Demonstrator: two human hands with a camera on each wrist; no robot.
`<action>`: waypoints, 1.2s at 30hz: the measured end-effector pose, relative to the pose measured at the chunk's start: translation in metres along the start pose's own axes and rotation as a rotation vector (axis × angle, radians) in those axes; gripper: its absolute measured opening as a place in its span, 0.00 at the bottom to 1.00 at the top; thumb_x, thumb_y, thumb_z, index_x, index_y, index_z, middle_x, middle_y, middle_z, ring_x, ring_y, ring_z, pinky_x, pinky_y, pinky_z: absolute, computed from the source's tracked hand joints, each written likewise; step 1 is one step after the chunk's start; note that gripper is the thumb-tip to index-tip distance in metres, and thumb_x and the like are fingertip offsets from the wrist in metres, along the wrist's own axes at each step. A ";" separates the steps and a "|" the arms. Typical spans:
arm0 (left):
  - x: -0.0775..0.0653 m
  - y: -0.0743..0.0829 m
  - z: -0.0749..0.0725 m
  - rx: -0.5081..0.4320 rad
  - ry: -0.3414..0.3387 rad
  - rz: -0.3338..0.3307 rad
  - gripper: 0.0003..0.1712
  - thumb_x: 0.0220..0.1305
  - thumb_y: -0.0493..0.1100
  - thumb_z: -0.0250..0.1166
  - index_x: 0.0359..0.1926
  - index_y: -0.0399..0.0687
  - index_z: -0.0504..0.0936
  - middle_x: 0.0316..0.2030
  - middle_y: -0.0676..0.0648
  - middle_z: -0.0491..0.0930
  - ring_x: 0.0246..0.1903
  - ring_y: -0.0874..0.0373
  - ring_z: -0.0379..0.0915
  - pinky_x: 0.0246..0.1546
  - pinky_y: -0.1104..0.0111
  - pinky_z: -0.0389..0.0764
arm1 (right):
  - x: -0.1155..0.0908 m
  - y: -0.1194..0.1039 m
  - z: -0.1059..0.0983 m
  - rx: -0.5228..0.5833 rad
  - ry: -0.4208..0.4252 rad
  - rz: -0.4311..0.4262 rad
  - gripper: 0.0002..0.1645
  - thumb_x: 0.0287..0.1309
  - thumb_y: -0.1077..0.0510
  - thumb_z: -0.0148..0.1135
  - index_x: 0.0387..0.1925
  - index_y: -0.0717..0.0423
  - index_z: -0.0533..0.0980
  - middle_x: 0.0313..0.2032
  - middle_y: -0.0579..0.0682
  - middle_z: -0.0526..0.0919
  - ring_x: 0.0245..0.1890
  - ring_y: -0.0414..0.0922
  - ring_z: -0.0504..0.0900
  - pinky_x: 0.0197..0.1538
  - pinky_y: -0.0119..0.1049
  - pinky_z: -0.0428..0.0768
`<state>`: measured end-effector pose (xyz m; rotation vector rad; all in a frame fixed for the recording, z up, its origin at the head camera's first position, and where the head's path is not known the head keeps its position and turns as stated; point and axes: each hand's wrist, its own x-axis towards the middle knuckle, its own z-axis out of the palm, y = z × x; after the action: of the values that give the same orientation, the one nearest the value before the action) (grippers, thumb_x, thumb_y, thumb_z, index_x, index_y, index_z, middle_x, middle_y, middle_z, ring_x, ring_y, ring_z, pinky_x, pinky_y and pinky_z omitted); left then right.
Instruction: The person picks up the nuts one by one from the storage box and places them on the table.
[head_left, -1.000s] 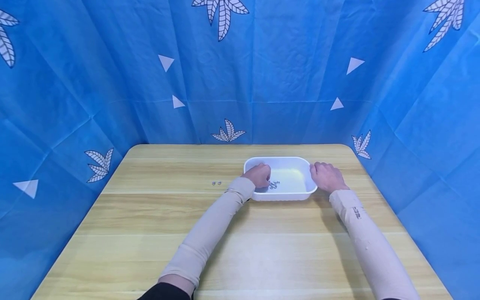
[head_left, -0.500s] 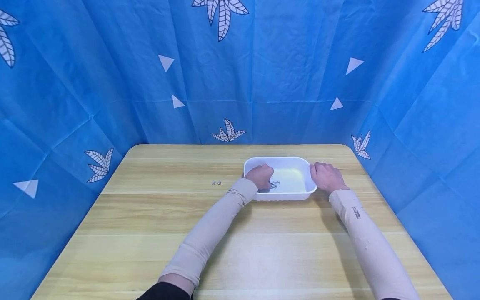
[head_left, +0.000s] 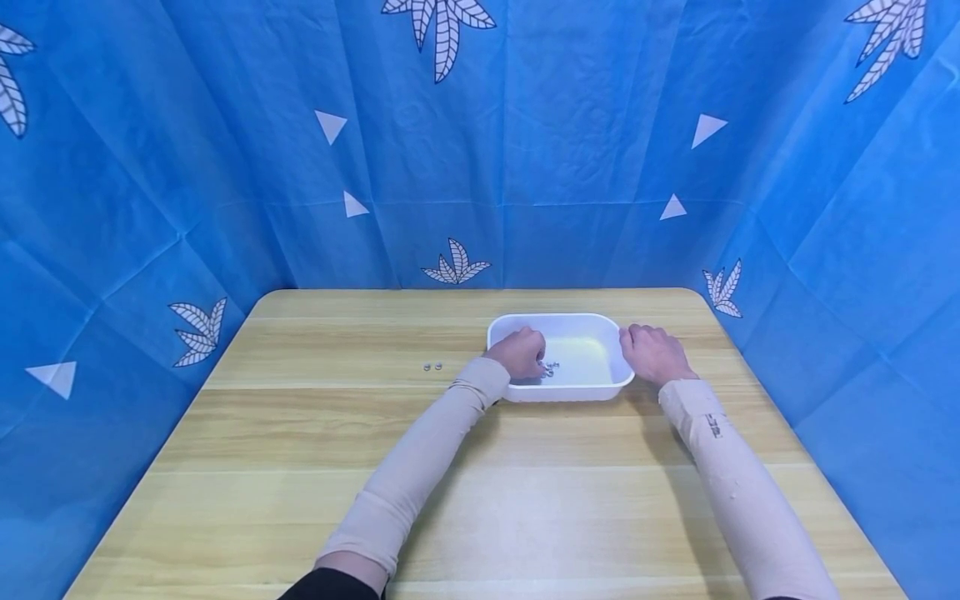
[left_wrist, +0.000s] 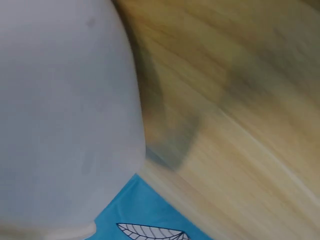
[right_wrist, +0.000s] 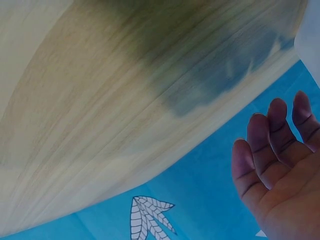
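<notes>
A white rectangular plastic tray (head_left: 577, 392) stands towards the back of the table. My left hand (head_left: 517, 352) reaches over its left side with the fingers bent down inside; the fingertips are hidden, so I cannot tell what they hold. Right beside them lies a cluster of small shiny metal pieces (head_left: 551, 368) on the tray floor, too small to identify. At the opposite end, my right hand (head_left: 655, 354) holds the tray's right rim. In the right wrist view its fingers (right_wrist: 261, 135) are loosely bent outside the tray wall, and the thumb is hidden.
Two similar metal pieces (head_left: 432, 367) lie on the wooden table (head_left: 525, 500), left of the tray. Blue patterned cloth (head_left: 585, 167) hangs behind the table and along both sides. The tray's white outer wall (left_wrist: 65, 115) fills much of the left wrist view.
My left hand has shifted slightly right inside the tray, then a little back, and now covers more of the metal cluster. The right hand and the tray have stayed in place.
</notes>
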<state>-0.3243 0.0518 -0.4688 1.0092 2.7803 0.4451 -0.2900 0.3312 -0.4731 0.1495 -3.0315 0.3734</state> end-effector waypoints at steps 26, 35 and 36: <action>-0.009 -0.005 -0.008 -0.340 0.065 0.120 0.07 0.59 0.39 0.72 0.38 0.44 0.89 0.31 0.52 0.87 0.32 0.65 0.79 0.38 0.78 0.80 | -0.001 0.000 -0.002 -0.003 -0.021 -0.007 0.36 0.80 0.45 0.30 0.53 0.68 0.77 0.52 0.71 0.82 0.54 0.70 0.80 0.56 0.68 0.78; -0.013 -0.008 -0.009 -0.392 0.080 0.157 0.07 0.57 0.38 0.72 0.38 0.42 0.90 0.29 0.50 0.87 0.30 0.66 0.79 0.36 0.78 0.80 | 0.000 0.000 -0.001 0.003 -0.024 -0.002 0.36 0.80 0.45 0.30 0.56 0.68 0.76 0.54 0.71 0.82 0.56 0.70 0.80 0.57 0.68 0.78; -0.013 -0.008 -0.009 -0.398 0.079 0.155 0.07 0.57 0.38 0.72 0.38 0.42 0.90 0.29 0.50 0.87 0.29 0.66 0.79 0.36 0.78 0.80 | 0.000 0.000 -0.001 0.002 -0.024 -0.002 0.36 0.80 0.45 0.29 0.56 0.68 0.76 0.54 0.71 0.82 0.56 0.71 0.80 0.57 0.68 0.78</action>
<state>-0.3216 0.0353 -0.4621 1.1262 2.5324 1.0302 -0.2895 0.3311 -0.4724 0.1582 -3.0546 0.3775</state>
